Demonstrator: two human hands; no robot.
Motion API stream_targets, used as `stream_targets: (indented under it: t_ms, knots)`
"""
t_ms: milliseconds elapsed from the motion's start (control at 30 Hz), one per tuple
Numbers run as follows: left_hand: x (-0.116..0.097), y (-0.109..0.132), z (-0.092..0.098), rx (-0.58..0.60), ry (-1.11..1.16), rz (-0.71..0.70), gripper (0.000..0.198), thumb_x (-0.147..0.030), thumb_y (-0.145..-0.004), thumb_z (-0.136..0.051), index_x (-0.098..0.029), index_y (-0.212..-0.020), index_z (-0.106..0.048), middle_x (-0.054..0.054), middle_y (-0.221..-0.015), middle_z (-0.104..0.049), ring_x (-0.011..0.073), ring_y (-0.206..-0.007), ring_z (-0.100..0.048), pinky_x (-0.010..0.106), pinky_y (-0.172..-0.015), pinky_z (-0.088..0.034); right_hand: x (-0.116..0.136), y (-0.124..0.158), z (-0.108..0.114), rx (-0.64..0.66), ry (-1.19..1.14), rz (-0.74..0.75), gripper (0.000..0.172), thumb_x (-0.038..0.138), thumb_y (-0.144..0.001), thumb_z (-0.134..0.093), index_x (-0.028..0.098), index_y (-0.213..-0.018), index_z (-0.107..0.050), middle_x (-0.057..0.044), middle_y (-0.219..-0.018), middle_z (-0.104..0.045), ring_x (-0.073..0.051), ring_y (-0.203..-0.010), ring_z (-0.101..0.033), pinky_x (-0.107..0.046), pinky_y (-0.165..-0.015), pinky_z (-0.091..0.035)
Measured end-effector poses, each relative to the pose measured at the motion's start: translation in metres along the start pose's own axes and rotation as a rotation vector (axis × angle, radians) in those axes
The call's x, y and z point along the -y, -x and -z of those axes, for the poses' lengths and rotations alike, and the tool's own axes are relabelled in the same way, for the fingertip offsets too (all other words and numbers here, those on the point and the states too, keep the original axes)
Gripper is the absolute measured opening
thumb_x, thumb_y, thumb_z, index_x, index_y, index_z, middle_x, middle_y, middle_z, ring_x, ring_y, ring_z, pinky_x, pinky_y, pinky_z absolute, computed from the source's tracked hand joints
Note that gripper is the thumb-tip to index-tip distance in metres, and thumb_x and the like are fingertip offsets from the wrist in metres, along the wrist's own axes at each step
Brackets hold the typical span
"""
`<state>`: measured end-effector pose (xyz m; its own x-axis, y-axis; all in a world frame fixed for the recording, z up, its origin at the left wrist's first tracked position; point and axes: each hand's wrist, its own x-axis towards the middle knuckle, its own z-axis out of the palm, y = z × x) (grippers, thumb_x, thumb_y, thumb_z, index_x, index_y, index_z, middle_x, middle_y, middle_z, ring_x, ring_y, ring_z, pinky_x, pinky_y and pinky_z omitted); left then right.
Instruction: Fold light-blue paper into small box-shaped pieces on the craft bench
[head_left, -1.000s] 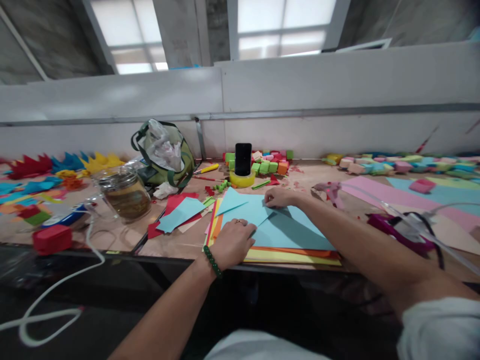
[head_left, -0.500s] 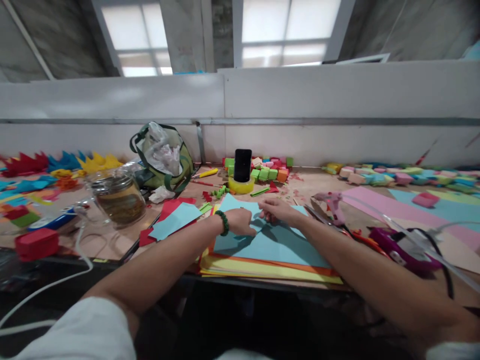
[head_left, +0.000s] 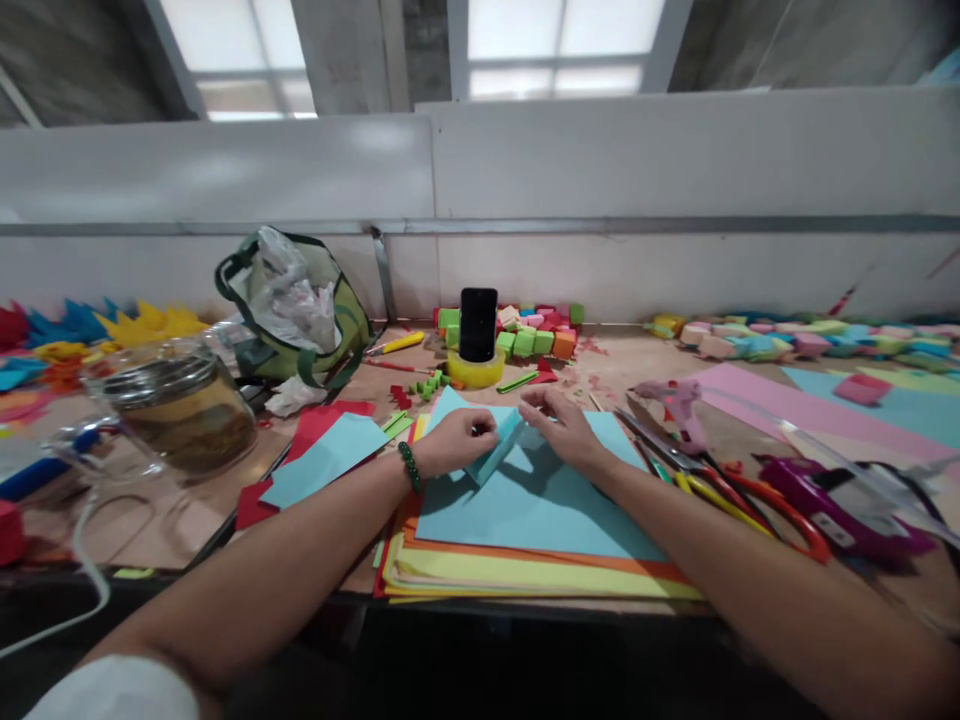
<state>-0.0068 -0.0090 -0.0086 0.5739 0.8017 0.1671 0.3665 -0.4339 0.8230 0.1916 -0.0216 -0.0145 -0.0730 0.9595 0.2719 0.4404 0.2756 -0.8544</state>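
A light blue paper sheet (head_left: 540,505) lies on top of a stack of orange, yellow and red sheets (head_left: 525,572) at the table's front edge. My left hand (head_left: 450,440), with a green bead bracelet at the wrist, pinches a folded flap of that blue sheet (head_left: 496,452) and holds it raised. My right hand (head_left: 559,420) grips the same fold from the right, fingers closed on the paper's far edge.
A black phone (head_left: 478,323) stands in a yellow tape roll behind the hands, with coloured paper cubes (head_left: 536,335) around it. Scissors (head_left: 720,490) and a glue gun (head_left: 679,400) lie right. A glass jar (head_left: 176,410), a green bag (head_left: 289,305) and loose blue and red paper (head_left: 322,455) are left.
Both hands have come together at the sheet's far part and lifted a folded flap of the blue paper. The view has shifted slightly left and closer.
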Motion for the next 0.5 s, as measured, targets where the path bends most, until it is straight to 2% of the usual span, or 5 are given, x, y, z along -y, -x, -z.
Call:
stream_targets:
  t_ms: [67, 167, 267, 367, 500]
  knots:
    - [-0.003, -0.001, -0.002, -0.073, 0.069, 0.006, 0.012, -0.026, -0.076, -0.049, -0.017, -0.069, -0.048, -0.002, -0.064, -0.050, 0.0110, -0.062, -0.050, 0.022, -0.057, -0.043, 0.001, 0.000, 0.000, -0.038, -0.018, 0.012, 0.048, 0.054, -0.071, -0.064, 0.018, -0.101, -0.052, -0.008, -0.095, -0.065, -0.019, -0.084, -0.062, -0.031, -0.070, -0.051]
    - [-0.008, 0.000, -0.004, -0.152, 0.147, 0.012, 0.013, -0.028, -0.077, -0.050, -0.018, -0.072, -0.044, -0.003, -0.063, -0.049, 0.0100, -0.058, -0.051, 0.022, -0.055, -0.044, 0.007, 0.004, 0.000, 0.036, -0.126, -0.016, 0.052, 0.051, -0.068, -0.068, 0.019, -0.105, -0.050, -0.003, -0.077, -0.067, -0.018, -0.070, -0.064, -0.032, -0.068, -0.052]
    - [-0.013, 0.002, -0.005, -0.222, 0.170, -0.013, 0.015, -0.022, -0.070, -0.056, -0.018, -0.069, -0.042, -0.005, -0.063, -0.047, 0.0093, -0.059, -0.050, 0.021, -0.056, -0.042, 0.015, 0.009, -0.002, 0.074, -0.242, -0.027, 0.047, 0.053, -0.074, -0.062, 0.019, -0.105, -0.050, -0.002, -0.072, -0.068, -0.016, -0.062, -0.064, -0.030, -0.063, -0.051]
    - [-0.017, 0.005, -0.008, -0.278, 0.167, -0.059, 0.013, -0.016, -0.065, -0.057, -0.018, -0.070, -0.045, -0.004, -0.067, -0.048, 0.0100, -0.065, -0.049, 0.022, -0.062, -0.042, 0.018, 0.013, -0.004, 0.072, -0.229, 0.040, 0.045, 0.052, -0.079, -0.059, 0.019, -0.107, -0.050, -0.002, -0.074, -0.067, -0.016, -0.064, -0.064, -0.030, -0.063, -0.052]
    - [-0.017, 0.006, -0.011, -0.215, 0.163, -0.095, 0.014, -0.017, -0.067, -0.055, -0.018, -0.079, -0.049, -0.001, -0.076, -0.054, 0.0133, -0.074, -0.051, 0.026, -0.070, -0.043, 0.017, 0.015, -0.006, 0.069, -0.148, 0.125, 0.046, 0.048, -0.077, -0.064, 0.020, -0.111, -0.050, 0.000, -0.073, -0.063, -0.017, -0.068, -0.062, -0.030, -0.065, -0.052]
